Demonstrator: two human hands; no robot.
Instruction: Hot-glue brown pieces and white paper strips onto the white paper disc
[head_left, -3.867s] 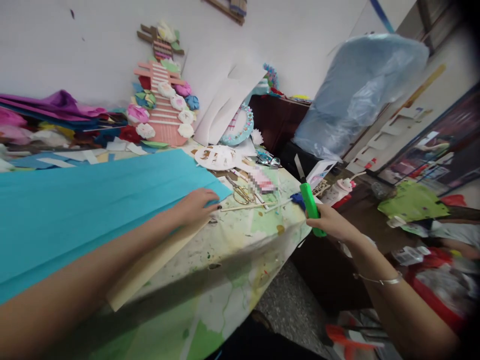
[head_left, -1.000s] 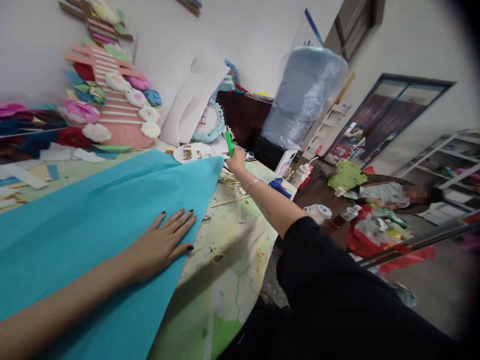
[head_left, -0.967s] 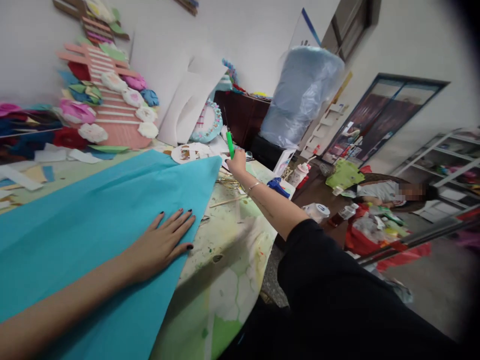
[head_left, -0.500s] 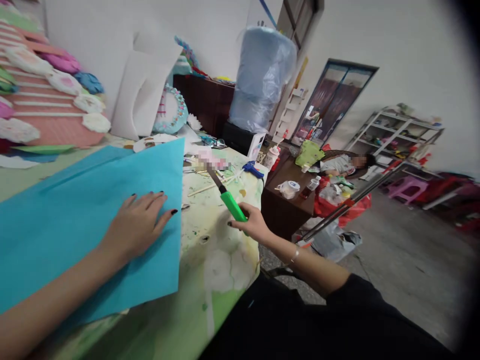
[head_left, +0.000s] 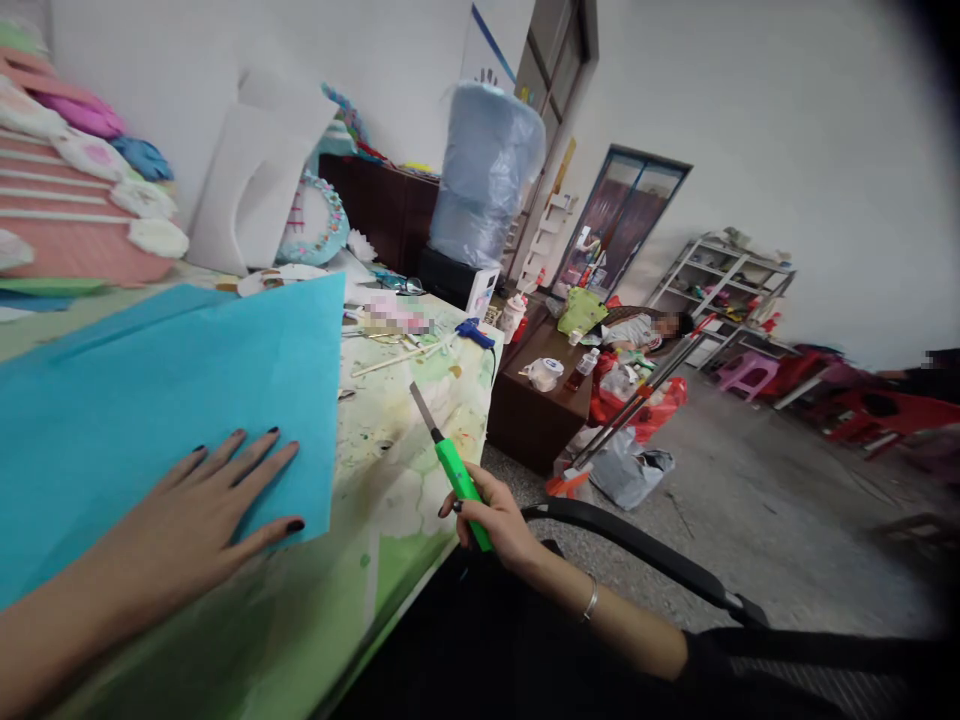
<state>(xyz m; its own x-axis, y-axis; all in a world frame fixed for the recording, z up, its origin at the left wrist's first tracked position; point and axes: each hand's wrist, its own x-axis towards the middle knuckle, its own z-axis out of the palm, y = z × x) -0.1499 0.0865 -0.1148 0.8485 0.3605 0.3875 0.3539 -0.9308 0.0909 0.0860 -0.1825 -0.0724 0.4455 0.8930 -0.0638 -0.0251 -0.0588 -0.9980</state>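
Observation:
Fingers spread, my left hand (head_left: 214, 510) lies flat on a large blue sheet (head_left: 247, 365) that looks like paper or thin foam. The sheet rests on the table (head_left: 405, 480), and one fold or second layer shows along its far left. My right hand (head_left: 491, 510) is wrapped round the green handle of a utility knife (head_left: 457, 470). Its blade is extended and points up and to the left, over the table's right edge. Between the blade and the sheet there is a gap.
A blue glue gun (head_left: 474, 333) and thin sticks (head_left: 394, 357) lie toward the table's far corner. Behind stand a white foam panel (head_left: 225, 190) and a plastic-wrapped roll (head_left: 487, 180). At right are a brown cabinet (head_left: 525, 410), a chair armrest (head_left: 637, 540) and a person lying back.
My left hand has slid nearer to me on the sheet, its fingers wider apart. The knife in my right hand has come down and closer to me. The view has turned right.

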